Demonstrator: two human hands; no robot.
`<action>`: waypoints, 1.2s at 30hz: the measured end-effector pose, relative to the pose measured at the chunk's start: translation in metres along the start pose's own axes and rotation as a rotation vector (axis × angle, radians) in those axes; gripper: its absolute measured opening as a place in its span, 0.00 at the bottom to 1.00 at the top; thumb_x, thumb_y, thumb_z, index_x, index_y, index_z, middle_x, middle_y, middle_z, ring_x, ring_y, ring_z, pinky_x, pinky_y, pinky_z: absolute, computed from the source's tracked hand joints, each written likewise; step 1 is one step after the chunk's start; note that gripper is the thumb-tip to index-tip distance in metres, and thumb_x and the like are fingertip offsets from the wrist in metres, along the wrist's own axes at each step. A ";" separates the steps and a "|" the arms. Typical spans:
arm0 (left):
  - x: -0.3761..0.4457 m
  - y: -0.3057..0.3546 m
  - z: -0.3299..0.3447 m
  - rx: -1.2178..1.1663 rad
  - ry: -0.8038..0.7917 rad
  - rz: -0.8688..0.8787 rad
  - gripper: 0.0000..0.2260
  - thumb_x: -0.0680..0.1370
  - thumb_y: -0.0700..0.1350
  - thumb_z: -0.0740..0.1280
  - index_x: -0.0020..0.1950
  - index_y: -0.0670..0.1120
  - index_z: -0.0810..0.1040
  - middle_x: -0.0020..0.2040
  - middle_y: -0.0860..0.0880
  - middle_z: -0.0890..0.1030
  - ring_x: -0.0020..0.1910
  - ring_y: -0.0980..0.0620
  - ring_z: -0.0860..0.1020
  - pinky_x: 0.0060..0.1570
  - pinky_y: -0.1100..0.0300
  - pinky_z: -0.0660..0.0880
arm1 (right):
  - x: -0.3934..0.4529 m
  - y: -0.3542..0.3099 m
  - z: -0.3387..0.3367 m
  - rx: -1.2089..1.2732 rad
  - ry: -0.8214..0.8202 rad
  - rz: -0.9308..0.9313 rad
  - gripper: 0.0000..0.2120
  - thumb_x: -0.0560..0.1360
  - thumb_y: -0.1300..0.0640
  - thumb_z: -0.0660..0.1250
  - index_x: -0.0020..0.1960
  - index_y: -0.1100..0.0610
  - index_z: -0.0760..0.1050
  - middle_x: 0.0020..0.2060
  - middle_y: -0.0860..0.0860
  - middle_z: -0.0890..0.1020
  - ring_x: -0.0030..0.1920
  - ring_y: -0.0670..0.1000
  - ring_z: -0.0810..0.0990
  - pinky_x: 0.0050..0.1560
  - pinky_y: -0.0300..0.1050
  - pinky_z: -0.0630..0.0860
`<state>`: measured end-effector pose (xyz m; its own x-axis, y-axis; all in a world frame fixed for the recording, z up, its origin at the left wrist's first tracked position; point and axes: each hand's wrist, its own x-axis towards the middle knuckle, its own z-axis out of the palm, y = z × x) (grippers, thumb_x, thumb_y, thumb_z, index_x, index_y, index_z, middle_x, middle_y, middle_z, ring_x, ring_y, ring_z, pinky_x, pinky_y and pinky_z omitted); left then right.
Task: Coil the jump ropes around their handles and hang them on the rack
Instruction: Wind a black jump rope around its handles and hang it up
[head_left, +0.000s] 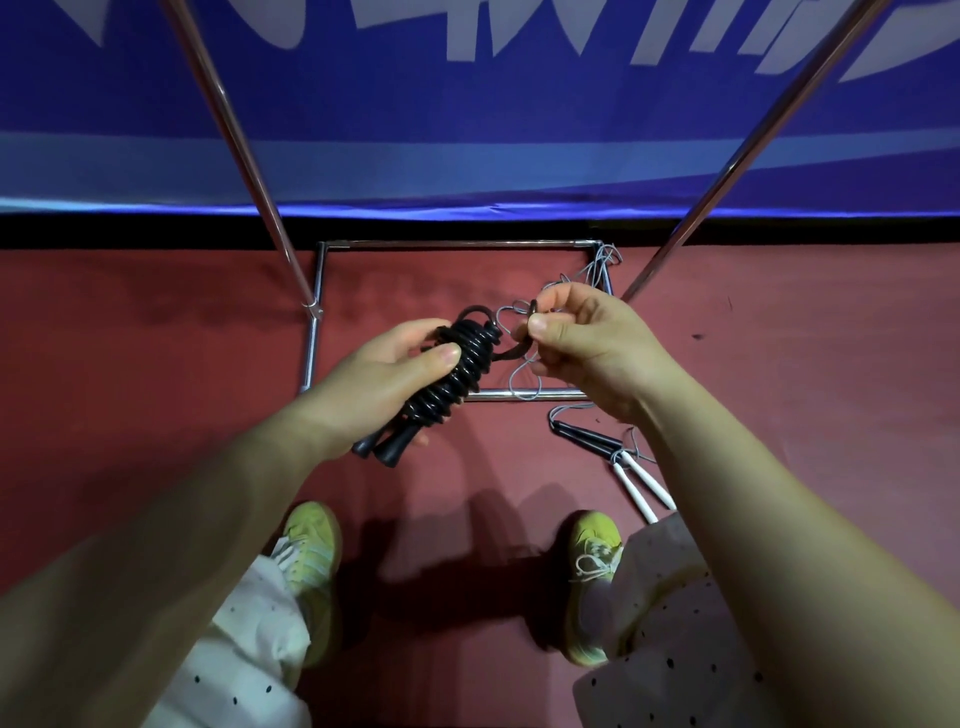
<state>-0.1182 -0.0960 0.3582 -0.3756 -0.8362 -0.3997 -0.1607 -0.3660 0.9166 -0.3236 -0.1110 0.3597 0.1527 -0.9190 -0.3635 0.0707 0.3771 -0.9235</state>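
Nearly wound, the black jump rope (457, 374) sits at the centre of the frame, its cord coiled in tight turns round the two handles, whose ends stick out toward the lower left. The left hand (384, 374) grips this bundle, fingers curled round it and thumb pressed on the coils. The right hand (576, 332), just right of centre, pinches the last free loop of black cord between thumb and fingertips.

To finish well, I judge the loop should be kept taut and tucked under a turn or over the handle tips, while the left thumb pins the coils so none slip loose. The loop should also stay clear of the thin grey rope (587, 275) that lies tangled on the red floor (156, 364) behind it, inside the rack (457, 243) base.

A second pair of handles, black and white (618, 462), lies on the floor at the lower right, still uncoiled. The rack's slanted poles rise toward both upper corners; nothing visible hangs there yet.
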 end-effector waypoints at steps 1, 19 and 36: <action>-0.001 0.002 0.000 -0.007 -0.007 0.013 0.08 0.81 0.43 0.60 0.52 0.55 0.75 0.35 0.51 0.82 0.31 0.55 0.80 0.27 0.61 0.77 | -0.001 -0.001 -0.001 -0.030 -0.008 -0.003 0.09 0.75 0.68 0.65 0.42 0.56 0.73 0.31 0.48 0.83 0.28 0.45 0.71 0.35 0.38 0.78; -0.008 0.006 -0.008 -0.254 -0.427 -0.104 0.22 0.59 0.64 0.77 0.45 0.52 0.83 0.36 0.41 0.81 0.30 0.46 0.79 0.20 0.63 0.69 | -0.007 0.003 0.003 0.123 -0.416 -0.035 0.17 0.55 0.43 0.81 0.29 0.53 0.80 0.27 0.50 0.80 0.24 0.43 0.72 0.25 0.34 0.70; 0.001 -0.006 -0.011 -0.531 -0.679 -0.322 0.21 0.65 0.61 0.76 0.46 0.46 0.82 0.34 0.44 0.78 0.28 0.50 0.77 0.20 0.65 0.70 | -0.013 -0.004 0.020 0.085 -0.189 -0.127 0.12 0.68 0.60 0.66 0.26 0.52 0.76 0.23 0.50 0.76 0.23 0.46 0.75 0.25 0.36 0.73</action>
<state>-0.1075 -0.0993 0.3527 -0.8675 -0.3032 -0.3943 0.0263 -0.8195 0.5725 -0.3066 -0.0983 0.3703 0.3187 -0.9247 -0.2082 0.1829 0.2755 -0.9437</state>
